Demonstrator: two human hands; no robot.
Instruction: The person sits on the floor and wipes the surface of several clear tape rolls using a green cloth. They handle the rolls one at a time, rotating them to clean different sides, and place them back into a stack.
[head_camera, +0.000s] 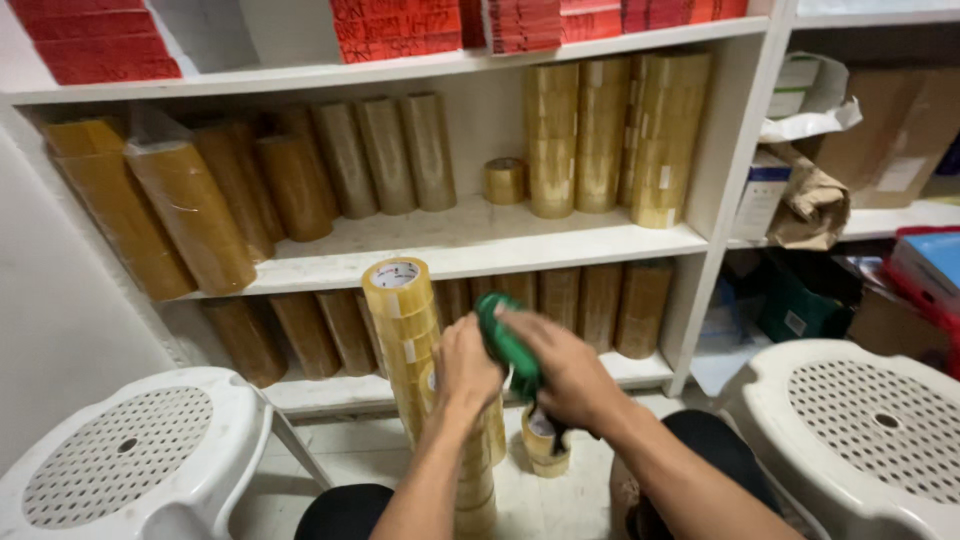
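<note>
My left hand and my right hand meet in front of me, both gripping a green tape dispenser. Just left of them a tall sleeve of yellowish tape rolls stands upright on the floor, partly hidden behind my left forearm. Below my right hand a single tape roll sits on the floor. Whether the dispenser holds a roll is hidden by my fingers.
White shelves hold many sleeves of brown and yellowish tape, one loose roll, and red packs on top. White perforated stools stand at left and right. Boxes and bags fill the right shelving.
</note>
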